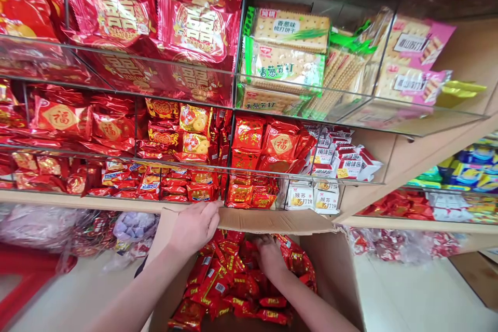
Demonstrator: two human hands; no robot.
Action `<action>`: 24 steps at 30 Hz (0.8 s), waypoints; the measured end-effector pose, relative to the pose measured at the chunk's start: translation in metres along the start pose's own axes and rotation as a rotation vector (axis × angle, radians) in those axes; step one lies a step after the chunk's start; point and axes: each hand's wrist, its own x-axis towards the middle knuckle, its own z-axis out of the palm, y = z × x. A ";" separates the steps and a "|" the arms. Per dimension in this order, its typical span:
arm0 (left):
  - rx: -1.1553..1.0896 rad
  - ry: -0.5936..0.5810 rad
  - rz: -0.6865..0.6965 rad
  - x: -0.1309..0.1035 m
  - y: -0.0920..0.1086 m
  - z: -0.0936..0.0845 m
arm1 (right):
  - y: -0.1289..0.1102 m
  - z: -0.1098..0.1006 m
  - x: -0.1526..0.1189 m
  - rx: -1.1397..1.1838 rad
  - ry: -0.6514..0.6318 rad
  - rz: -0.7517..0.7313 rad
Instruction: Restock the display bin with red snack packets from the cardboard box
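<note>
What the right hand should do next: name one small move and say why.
Probably gather a few red packets and lift them: the right hand is down among them inside the cardboard box, while the left hand is at the box's flap and could steady it. Whether any packet is gripped is hidden.

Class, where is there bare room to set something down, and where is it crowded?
Pale floor lies bare between the open carton and the brown box at right. Another bare patch lies between the red object and the left forearm. It is crowded inside the carton, where red packets surround the right hand, and across the shelving.
</note>
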 end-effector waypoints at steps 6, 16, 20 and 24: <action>-0.256 0.048 -0.086 0.006 0.006 -0.008 | -0.001 -0.051 -0.040 0.745 0.077 0.050; -0.865 -0.255 -0.237 -0.037 0.087 -0.036 | -0.043 -0.112 -0.084 1.472 -0.042 0.064; -0.985 -0.270 -0.289 -0.036 0.095 -0.035 | -0.046 -0.123 -0.097 1.387 0.023 -0.048; -0.773 -0.204 -0.075 -0.015 0.077 -0.050 | -0.022 -0.151 -0.091 1.069 0.150 -0.071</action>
